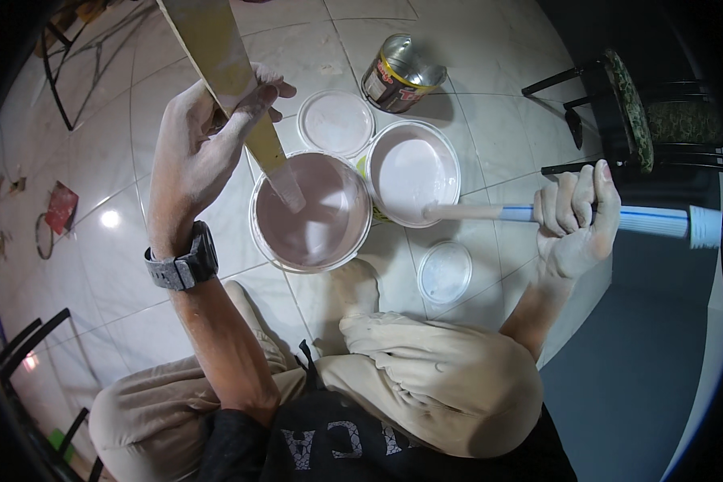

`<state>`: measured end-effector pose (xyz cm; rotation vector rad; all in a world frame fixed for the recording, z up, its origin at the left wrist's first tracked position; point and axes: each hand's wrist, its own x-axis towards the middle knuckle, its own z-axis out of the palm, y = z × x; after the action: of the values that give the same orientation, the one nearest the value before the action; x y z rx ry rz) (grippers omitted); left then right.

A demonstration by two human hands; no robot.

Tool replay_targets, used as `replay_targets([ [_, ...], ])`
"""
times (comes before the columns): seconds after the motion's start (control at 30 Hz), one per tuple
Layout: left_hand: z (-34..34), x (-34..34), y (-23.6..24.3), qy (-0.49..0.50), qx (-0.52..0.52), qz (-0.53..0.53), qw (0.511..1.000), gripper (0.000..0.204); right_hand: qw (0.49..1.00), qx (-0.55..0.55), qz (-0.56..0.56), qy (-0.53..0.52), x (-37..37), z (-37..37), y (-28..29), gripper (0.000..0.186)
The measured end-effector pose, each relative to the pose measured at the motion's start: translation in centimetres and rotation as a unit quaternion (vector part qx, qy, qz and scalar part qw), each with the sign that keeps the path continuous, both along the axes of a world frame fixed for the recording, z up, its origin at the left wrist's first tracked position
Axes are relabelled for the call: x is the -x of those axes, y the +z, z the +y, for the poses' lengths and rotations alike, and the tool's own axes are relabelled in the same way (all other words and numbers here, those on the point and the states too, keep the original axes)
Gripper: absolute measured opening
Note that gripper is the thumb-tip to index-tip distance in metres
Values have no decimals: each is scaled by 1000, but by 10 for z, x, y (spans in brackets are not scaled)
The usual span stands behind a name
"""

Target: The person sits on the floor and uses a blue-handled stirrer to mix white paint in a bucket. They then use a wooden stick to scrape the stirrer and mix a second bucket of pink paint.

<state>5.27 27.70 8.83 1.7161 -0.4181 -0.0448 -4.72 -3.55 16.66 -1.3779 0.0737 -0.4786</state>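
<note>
My left hand (204,145), dusted with pale powder, pinches a long flat yellowish slat (217,56) between thumb and fingers. The slat slants down into the left bucket (259,241), and its lower end is coated pale. Inside that bucket lies a smooth pinkish-white mix (329,217). My right hand (574,217) is wrapped round a white and light-blue tube (651,222). The tube's smeared end reaches the rim of the right bucket (456,177), which holds a similar pale mix (409,165).
Behind the buckets are a round lid (335,122) and a dark tilted can (397,76) with a shiny inside. A smaller lid (445,271) lies nearer me. A patterned chair (630,112) stands at the right, black metal legs (32,345) at the left. Red sheet (60,207) on the tiles.
</note>
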Motion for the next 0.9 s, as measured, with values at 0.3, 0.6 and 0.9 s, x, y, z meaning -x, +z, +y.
replay_targets([
  [0.3, 1, -1, -5, 8, 30, 2, 1000, 22, 994, -13, -58, -88, -4, -2, 34, 45],
  [0.6, 1, 1, -16, 15, 13, -1, 1000, 23, 988, 103, -113, -23, -25, 64, 8, 39],
  [0.9, -8, 6, -37, 34, 8, -31, 999, 20, 971, -18, 160, 175, -40, 105, -95, 44],
])
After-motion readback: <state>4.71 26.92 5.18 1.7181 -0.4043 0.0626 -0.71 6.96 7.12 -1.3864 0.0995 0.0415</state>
